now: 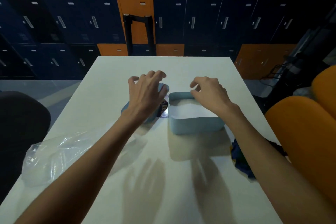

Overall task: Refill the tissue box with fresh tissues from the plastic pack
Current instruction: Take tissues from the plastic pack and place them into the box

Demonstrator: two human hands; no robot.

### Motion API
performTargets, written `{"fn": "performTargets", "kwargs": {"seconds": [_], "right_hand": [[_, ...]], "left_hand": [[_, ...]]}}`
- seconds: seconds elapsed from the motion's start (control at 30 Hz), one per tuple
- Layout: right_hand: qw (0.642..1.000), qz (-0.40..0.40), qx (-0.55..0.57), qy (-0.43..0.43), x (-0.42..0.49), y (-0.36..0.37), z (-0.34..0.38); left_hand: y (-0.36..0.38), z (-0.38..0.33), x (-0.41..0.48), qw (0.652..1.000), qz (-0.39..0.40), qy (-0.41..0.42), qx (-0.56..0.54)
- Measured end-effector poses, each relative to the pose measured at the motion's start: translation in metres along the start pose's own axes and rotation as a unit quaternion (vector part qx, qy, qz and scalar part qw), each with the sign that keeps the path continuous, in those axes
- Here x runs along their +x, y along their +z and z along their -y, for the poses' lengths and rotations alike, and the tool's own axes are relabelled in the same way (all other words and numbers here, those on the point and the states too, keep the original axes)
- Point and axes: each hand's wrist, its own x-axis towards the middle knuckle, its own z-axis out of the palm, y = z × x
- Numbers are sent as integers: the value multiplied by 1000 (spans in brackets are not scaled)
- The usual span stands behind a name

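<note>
Just right of table centre, the tissue box (196,126) lies open, tissues (189,109) inside, long axis seemingly twelve-to-six. The right hand (211,92) hovers over its eleven-o'clock corner, loosely curled, empty; the left hand (147,89) spreads over the lid (127,109) at nine.

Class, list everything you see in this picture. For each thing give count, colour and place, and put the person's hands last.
Table: one, white, centre.
Box: one, light blue, open, on the table right of middle.
Tissues: one stack, white, inside the box.
Lid: one, light blue, left of the box.
Plastic pack: one, clear, near the table's left edge.
Cloth: one, dark blue, at the table's right edge.
Seats: orange, right of the table, count unclear.
Lockers: many, dark blue and orange, behind the table.
Hands: two; left hand over the lid, right hand at the box's far rim.
</note>
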Motion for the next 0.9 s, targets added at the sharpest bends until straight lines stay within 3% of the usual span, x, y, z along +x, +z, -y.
{"fn": "performTargets", "kwargs": {"seconds": [0.1, 0.17, 0.27, 0.33, 0.4, 0.63, 0.77, 0.9], "right_hand": [[998, -24, 47, -43, -9, 1, 39], [995, -18, 77, -65, -15, 8, 62], [991, 20, 111, -74, -22, 30, 91], [989, 52, 119, -73, -26, 52, 108], [986, 90, 118, -70, -29, 77, 120], [986, 160, 35, 1, -33, 162, 142], [984, 173, 15, 48, -43, 187, 154], [989, 135, 2, 60, -50, 195, 161]], "left_hand": [[-21, 22, -5, 998, -35, -26, -41], [-31, 44, -10, 998, -5, -55, -33], [-37, 88, -23, 974, 187, -123, 38], [-38, 120, -38, 913, 366, -168, 70], [-33, 145, -55, 862, 462, -197, 73], [-13, 188, -105, 855, 476, -172, 112], [-12, 187, -124, 882, 441, -143, 88], [-13, 186, -135, 902, 409, -127, 58]]}}
